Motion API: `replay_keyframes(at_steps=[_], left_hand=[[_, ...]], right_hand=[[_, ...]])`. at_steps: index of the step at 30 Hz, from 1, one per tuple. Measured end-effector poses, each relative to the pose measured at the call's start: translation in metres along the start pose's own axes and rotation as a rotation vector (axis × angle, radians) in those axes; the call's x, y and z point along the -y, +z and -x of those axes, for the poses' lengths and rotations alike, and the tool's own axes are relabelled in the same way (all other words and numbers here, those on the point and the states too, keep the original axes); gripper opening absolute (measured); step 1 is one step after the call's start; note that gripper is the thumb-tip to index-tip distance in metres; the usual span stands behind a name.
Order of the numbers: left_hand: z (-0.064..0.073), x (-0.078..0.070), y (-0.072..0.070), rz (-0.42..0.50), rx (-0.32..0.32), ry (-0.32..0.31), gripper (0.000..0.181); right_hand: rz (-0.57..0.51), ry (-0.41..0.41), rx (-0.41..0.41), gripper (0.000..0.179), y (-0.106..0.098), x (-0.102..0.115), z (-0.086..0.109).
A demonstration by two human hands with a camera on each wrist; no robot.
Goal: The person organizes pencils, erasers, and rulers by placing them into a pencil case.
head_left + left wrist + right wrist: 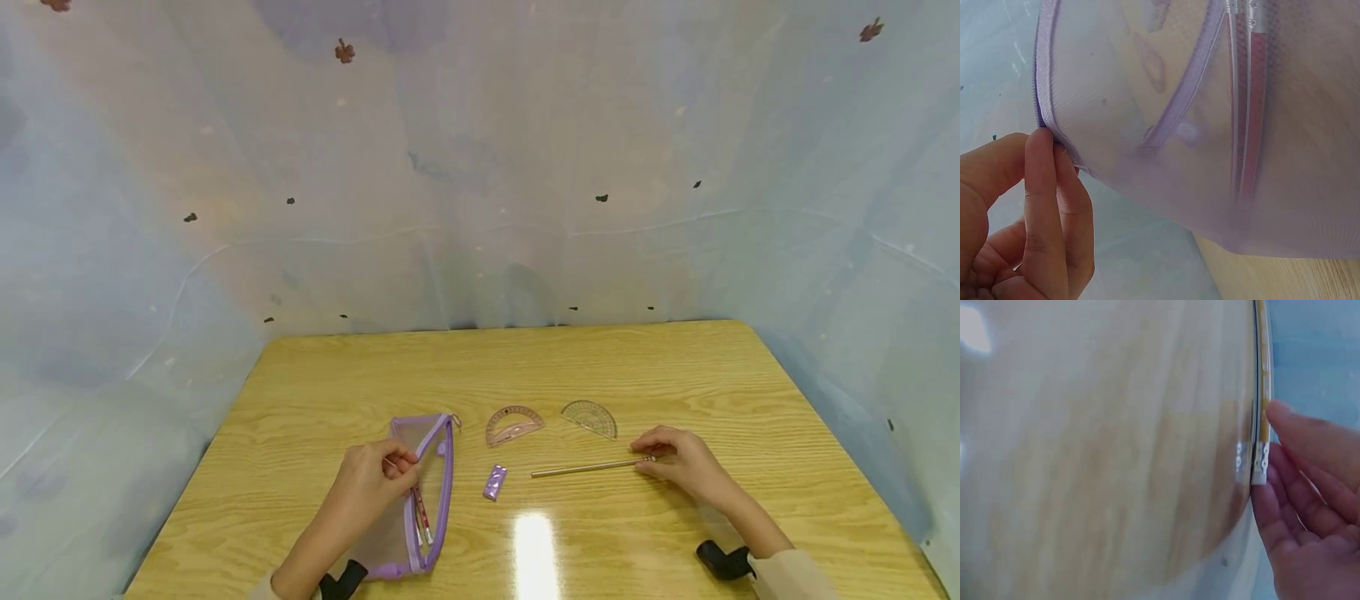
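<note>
My left hand (371,477) pinches the zipped edge of a purple mesh pencil case (447,500), which gapes at the top. Inside, red-and-white pencils (1254,100) show through the mesh in the left wrist view. On the right, my right hand (688,465) holds a gold pencil (583,469) by its eraser end, thumb on one side and fingers on the other. The pencil points left, close over the table. In the right wrist view, its white eraser tip (1260,477) sits between thumb and fingers.
A small purple packet (495,482) lies between the case and the pencil. Behind it are a pink protractor (525,430) and a clear protractor (590,418). The wooden table (337,375) ends at a pale curtain (480,167) at the back.
</note>
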State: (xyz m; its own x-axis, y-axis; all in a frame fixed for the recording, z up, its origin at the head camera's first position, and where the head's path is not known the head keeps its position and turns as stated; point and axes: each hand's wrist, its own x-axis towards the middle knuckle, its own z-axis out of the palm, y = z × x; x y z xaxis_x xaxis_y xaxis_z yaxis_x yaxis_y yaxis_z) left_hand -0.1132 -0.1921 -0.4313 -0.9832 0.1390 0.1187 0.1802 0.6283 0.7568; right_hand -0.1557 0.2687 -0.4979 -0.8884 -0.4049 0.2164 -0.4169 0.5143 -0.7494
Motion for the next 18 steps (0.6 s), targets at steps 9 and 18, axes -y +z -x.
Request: replay_keyframes(at_steps=[9, 18], left_hand=[[0.000, 0.000, 0.000, -0.004, -0.004, 0.008, 0.009], [-0.001, 0.001, 0.001, -0.015, -0.001, 0.007, 0.010]], right_hand=[[-0.194, -0.005, 0.117, 0.022, -0.011, -0.011, -0.001], [-0.241, -0.070, 0.143, 0.016, -0.010, -0.020, -0.003]])
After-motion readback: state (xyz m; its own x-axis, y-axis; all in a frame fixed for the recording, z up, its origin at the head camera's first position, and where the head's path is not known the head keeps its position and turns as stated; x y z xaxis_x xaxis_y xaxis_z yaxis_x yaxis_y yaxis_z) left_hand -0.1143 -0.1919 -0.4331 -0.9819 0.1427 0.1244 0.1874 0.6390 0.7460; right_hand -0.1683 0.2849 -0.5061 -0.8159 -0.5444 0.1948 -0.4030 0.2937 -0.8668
